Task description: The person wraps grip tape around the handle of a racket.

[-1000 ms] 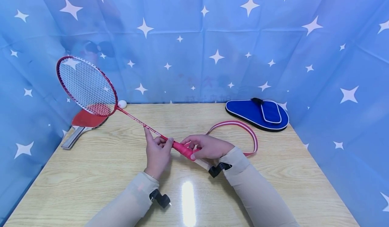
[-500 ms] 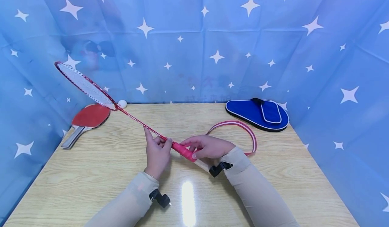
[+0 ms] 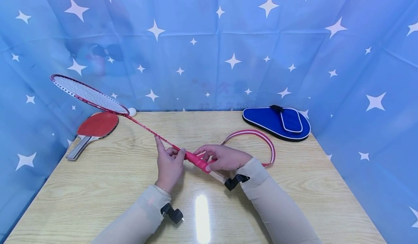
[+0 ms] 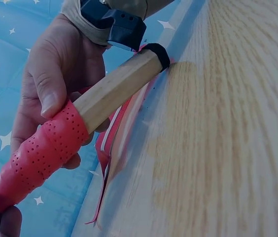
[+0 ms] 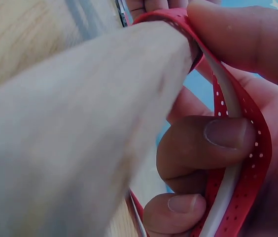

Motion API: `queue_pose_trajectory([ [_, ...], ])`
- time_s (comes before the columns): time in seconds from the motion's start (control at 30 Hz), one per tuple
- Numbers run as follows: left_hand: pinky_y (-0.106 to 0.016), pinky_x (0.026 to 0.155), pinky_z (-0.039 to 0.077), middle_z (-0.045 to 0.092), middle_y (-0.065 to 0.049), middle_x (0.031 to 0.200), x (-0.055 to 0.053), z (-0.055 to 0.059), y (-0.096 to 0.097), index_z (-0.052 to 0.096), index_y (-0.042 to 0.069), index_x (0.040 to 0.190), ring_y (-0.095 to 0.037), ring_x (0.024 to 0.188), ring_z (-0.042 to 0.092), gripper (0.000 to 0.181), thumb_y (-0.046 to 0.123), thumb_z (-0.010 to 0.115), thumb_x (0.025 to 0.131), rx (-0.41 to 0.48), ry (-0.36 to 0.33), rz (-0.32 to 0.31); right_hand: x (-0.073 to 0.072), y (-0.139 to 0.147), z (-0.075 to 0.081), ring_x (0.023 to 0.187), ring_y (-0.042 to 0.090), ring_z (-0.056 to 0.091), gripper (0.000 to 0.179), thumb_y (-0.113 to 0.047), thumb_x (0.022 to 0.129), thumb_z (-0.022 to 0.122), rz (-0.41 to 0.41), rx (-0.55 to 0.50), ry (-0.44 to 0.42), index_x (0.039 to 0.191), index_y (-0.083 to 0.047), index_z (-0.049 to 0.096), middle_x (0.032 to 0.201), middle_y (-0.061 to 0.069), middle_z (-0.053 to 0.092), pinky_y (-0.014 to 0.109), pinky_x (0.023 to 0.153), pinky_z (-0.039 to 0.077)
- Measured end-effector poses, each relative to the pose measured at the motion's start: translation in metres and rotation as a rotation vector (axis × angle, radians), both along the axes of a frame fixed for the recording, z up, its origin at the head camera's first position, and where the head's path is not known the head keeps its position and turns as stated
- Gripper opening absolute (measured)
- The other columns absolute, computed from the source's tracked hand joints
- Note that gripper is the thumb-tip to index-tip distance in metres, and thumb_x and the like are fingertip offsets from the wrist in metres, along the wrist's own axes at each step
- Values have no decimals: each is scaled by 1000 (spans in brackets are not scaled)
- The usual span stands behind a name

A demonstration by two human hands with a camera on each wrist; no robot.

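A badminton racket (image 3: 140, 123) with a red shaft is tilted up to the left, its strung head (image 3: 89, 93) in the air. My left hand (image 3: 169, 167) pinches it where shaft meets handle, index finger stretched along the shaft. Red perforated grip tape (image 4: 45, 150) is wound round the upper handle. Bare wood (image 4: 121, 89) shows below, with a black band (image 4: 157, 55) at the butt. My right hand (image 3: 226, 157) holds the tape at the edge of the winding, thumb on it. In the right wrist view the tape's loose strip (image 5: 250, 163), with a white stripe, runs through the curled fingers.
The tape's tail (image 3: 272, 146) loops over the wooden table (image 3: 98, 200) to the right. A red table tennis bat (image 3: 98, 125) and a white ball (image 3: 132, 112) lie back left. A blue bat case (image 3: 264, 118) lies back right, before a starry blue curtain (image 3: 209, 48).
The racket has turned about its shaft, so its head goes from facing the camera to nearly flat, tipped lower and left. Both hands stay almost in place.
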State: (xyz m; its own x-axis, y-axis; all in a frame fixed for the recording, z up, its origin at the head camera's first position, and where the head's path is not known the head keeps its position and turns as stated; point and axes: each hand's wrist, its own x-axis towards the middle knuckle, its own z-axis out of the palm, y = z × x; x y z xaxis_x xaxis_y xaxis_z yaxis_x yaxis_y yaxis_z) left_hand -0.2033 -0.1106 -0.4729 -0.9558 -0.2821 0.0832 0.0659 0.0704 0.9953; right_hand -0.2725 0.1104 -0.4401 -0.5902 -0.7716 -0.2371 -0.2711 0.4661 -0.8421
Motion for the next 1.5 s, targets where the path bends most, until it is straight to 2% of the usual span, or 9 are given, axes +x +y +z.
queue_pose_trajectory([
  [0.13,-23,67,54,68,-16,89,0,-1,1,-18,26,168,-49,85,66,110,8,68,101,23,6,4,-2,2,-2,105,22,67,59,-10,95,76,6,-5,-27,148,-29,58,117,-2,72,39,91,53],
  [0.37,-23,64,51,68,-14,87,-1,-1,1,-16,22,169,-41,78,65,107,5,65,101,36,15,14,-2,2,-3,108,22,67,59,-4,94,72,5,-21,-79,149,-25,60,114,1,74,36,90,53],
  [0.53,-23,65,50,67,-13,86,-1,-2,2,-15,22,169,-41,79,63,106,5,64,101,37,25,16,-1,1,-2,107,23,64,58,-7,94,76,13,-22,-39,146,-28,61,115,1,70,37,89,53],
  [0.77,-23,67,49,66,-12,87,-1,-2,1,-12,19,170,-18,75,58,103,7,65,102,-16,46,35,0,0,-2,109,22,62,59,-11,92,80,-14,10,8,145,-30,61,118,0,67,39,93,52],
  [1.0,-21,68,49,63,-7,81,-3,-3,1,-10,15,170,-16,75,56,102,4,65,101,-13,94,62,-1,1,-3,108,21,63,56,-11,92,80,-7,11,25,142,-30,62,117,-1,68,40,94,52],
  [1.17,-21,66,48,61,-8,80,-4,-3,2,-11,16,170,-14,72,55,102,2,63,101,18,108,57,-2,1,-2,109,22,63,58,-9,92,79,16,-9,-7,144,-26,62,117,1,69,39,93,52],
  [1.33,-21,64,48,62,-10,82,-4,-4,1,-11,16,170,-14,70,55,101,1,61,101,39,103,50,-2,2,-2,110,22,67,62,-3,92,74,37,-36,-87,150,-19,59,118,2,73,36,93,54],
  [1.5,-21,64,48,63,-10,82,-6,-6,1,-11,13,169,-13,70,55,101,0,61,100,47,101,58,-1,1,0,109,22,69,63,-1,93,73,41,-49,-126,152,-17,58,116,4,75,34,92,55],
])
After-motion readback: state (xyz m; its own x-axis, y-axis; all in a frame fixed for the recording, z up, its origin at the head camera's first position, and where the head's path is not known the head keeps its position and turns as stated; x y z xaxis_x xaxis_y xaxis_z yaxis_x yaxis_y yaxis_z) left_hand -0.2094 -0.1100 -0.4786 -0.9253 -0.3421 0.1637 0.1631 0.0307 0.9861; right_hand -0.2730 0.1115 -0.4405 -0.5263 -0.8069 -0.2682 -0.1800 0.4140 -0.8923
